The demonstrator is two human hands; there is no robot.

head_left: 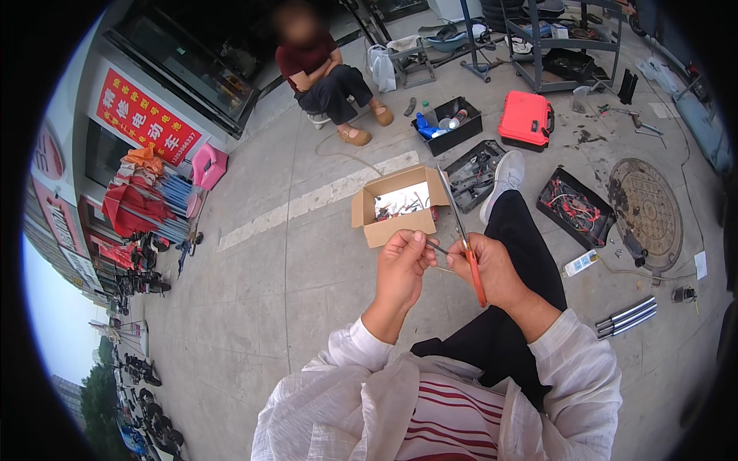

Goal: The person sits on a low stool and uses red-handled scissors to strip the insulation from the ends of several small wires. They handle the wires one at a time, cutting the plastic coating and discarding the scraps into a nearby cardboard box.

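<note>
My left hand [403,263] pinches a thin dark cable [437,247] between thumb and fingers. The cable reaches across to my right hand [496,270], whose fingertips are closed at its other end. A pair of scissors with orange handles [474,275] is held in that right hand, its long metal blades [452,201] pointing up and away from me. Just beyond my hands stands an open cardboard box [400,228] with small dark and red pieces and something bright and shiny inside. Whether the cable has a bare end is too small to tell.
Right of the box lie a black tool tray [492,147], a red hard case [526,115] and a black bin of wires [544,201]. A power strip [580,263] and metal tubes [626,316] rest nearer. A person [323,73] sits at the back.
</note>
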